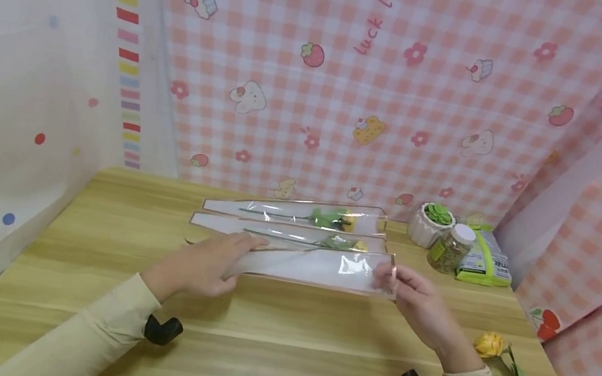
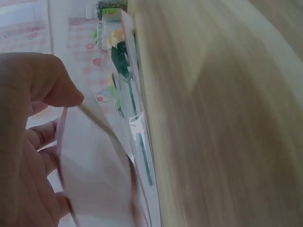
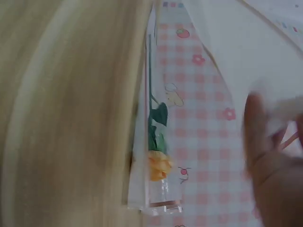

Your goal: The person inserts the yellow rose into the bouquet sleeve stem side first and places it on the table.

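My left hand (image 1: 212, 263) pinches the narrow end of a white, clear-fronted flower sleeve (image 1: 305, 265) with a thin brown edge. In the left wrist view the thumb lies on the near face of the sleeve (image 2: 97, 161) and the fingers are behind it. At its wide end my right hand (image 1: 422, 303) holds the rim, with fingertips seen through the clear film. No flower shows in this sleeve. Behind it lie two similar sleeves, the middle one (image 1: 269, 230) and the back one (image 1: 291, 210), each with a yellow artificial rose inside.
A loose yellow rose (image 1: 489, 346) on a long green stem lies at the table's right edge. At the back right stand a white potted succulent (image 1: 425, 230), a lidded jar (image 1: 449, 249) and a green-and-grey packet (image 1: 484, 259). Checked cloth (image 1: 354, 90) hangs behind the wooden table (image 1: 283, 359).
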Motion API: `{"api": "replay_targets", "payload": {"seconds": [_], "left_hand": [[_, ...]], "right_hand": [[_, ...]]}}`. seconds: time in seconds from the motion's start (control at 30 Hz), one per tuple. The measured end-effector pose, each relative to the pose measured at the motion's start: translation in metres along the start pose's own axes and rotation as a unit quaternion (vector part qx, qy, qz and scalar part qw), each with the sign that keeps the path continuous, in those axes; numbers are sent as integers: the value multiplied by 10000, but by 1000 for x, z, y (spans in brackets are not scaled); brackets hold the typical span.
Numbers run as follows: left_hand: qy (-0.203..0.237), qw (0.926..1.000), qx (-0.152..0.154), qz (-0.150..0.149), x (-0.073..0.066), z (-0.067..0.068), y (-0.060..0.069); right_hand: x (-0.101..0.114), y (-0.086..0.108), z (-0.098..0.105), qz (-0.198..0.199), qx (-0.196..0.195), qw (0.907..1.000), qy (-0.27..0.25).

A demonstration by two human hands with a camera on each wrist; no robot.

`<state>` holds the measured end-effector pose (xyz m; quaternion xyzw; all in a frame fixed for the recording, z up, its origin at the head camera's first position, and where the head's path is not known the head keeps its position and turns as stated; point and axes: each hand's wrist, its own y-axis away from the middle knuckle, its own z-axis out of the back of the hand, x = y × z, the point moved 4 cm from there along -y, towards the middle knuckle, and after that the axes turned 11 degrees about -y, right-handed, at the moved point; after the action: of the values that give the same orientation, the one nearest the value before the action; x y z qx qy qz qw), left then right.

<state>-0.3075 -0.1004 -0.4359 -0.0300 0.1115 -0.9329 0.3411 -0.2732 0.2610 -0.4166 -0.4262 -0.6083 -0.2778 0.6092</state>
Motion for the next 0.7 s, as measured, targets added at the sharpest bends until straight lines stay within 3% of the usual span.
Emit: {"api": "replay_targets", "payload": {"seconds": [0.1,0.2,0.3,0.37,0.53,0.7], "left_hand": [[-128,9997,-178,-87,-2,0,1],[-288,9989,-300,-223,-5,-1,2],[-382,9984,-307,-282,-7,-4,4],[-389,9987,-252,-222,-7,-5,6],[-439,9990,-81,-48,-6,-6,9],[-277,9983,-406,-303,-19,0,-2]], "right_hand": [[-11,-1,4,-291,-1150,9896,810],[-21,-2,3,-742,-1591,9816,751],[-30,-1,1,-1275,-1286,9833,156],[-35,-1,1,-1458,-920,9847,257],[-40,-6,2,-1237,-455,9836,1228],[-41,-14,-11,-1101,-306,9848,1311]]}}
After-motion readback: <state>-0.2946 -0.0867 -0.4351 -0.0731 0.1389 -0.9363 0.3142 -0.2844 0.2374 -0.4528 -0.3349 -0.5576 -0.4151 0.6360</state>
